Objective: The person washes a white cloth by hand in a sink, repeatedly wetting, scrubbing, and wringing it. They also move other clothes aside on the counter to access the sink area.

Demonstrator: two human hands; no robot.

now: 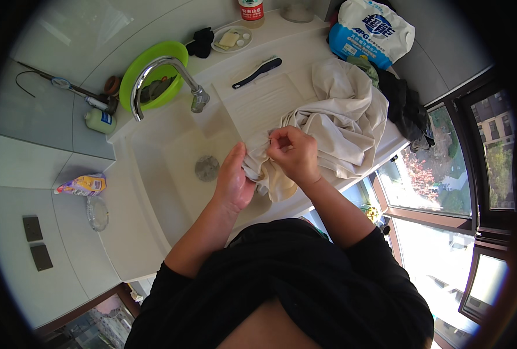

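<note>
A large off-white cloth (339, 118) lies bunched over the right side of the laundry sink's ribbed washboard (265, 98). One end of it comes over the basin's right edge, between my hands. My left hand (234, 179) looks wet and grips that end from the left, thumb up. With fingers curled, my right hand (295, 152) pinches a fold of the same cloth. The fingertips of the left hand are hidden behind the fabric. Beyond the hands, a scrub brush (258, 73) with a dark handle rests on the upper part of the washboard.
A chrome faucet (166, 61) arches over the basin (175, 144) before a green plastic basin (177, 50). Soap sits on a plate (247, 46) along the back ledge. A detergent bag (372, 32) and dark clothing (404, 104) lie right, near the window (433, 161).
</note>
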